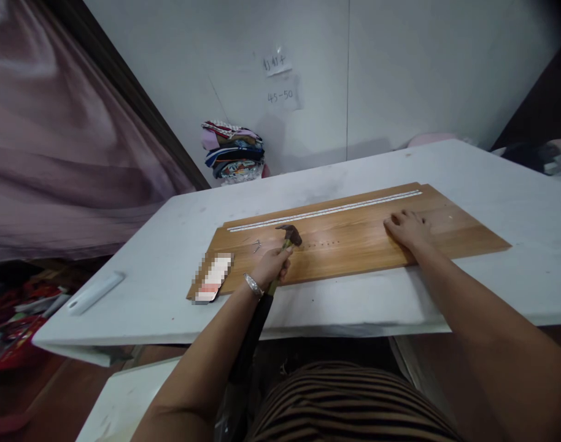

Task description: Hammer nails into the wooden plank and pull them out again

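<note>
A long wooden board lies on a white table. My left hand, a bracelet at its wrist, is closed round the handle of a hammer; the dark hammer head hovers just above the board's left half. My right hand rests flat on the board's right half, fingers spread and holding nothing. A row of small nails runs along the board between my hands. Two loose nails lie near the hammer head. A pale strip runs along the board's far edge.
A blurred-out small object sits on the board's left end. A white bar-shaped item lies near the table's left edge. Folded cloth is stacked against the wall behind. Clutter lies on the floor at left.
</note>
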The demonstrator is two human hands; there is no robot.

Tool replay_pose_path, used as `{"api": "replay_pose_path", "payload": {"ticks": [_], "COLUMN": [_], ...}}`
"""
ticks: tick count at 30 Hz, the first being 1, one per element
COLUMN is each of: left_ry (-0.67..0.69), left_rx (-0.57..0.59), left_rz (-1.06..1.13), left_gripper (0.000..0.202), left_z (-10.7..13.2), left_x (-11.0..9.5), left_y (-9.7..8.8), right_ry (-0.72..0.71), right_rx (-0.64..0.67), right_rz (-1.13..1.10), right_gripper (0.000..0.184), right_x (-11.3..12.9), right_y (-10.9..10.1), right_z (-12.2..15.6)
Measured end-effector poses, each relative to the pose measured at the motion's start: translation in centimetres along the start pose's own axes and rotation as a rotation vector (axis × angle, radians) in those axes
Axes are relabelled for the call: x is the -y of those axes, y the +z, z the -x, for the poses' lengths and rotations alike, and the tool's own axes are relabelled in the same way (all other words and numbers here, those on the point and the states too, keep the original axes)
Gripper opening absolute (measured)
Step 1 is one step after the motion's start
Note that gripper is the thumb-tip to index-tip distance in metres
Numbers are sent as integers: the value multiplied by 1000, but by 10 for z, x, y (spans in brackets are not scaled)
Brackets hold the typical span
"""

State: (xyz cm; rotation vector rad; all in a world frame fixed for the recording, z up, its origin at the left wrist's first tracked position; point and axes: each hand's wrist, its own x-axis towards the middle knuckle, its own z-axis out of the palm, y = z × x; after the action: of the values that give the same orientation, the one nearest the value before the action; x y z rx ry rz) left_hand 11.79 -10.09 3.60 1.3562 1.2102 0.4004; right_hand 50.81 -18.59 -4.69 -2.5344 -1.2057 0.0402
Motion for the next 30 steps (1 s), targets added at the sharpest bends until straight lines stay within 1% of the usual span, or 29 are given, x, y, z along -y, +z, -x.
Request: {"api": "replay_pose_path", "payload": {"ticks": [5, 13, 18, 23, 30], "left_ry": [3, -8, -15, 6, -3], "left_rx": [5, -1, 6, 5, 6], "left_rz": [-25, 4, -5, 8, 2], "left_gripper": [33, 36, 36, 37, 38], "left_z": [-1, -9, -6, -2, -5], "left_x": [0, 8, 6, 3, 5], "left_y": [1, 1, 0, -2, 0], "right_ry": [-11, -5, -3, -1, -5], "right_rx": [3, 11, 7, 13, -5], "right_rz": [4, 0, 8, 1, -4], "right_gripper": [53, 54, 53, 55, 52], "right_x": [-2, 0, 1, 1, 0], "right_y": [2, -1, -1, -1, 0], "right_z": [-1, 0, 0, 0, 0]}}
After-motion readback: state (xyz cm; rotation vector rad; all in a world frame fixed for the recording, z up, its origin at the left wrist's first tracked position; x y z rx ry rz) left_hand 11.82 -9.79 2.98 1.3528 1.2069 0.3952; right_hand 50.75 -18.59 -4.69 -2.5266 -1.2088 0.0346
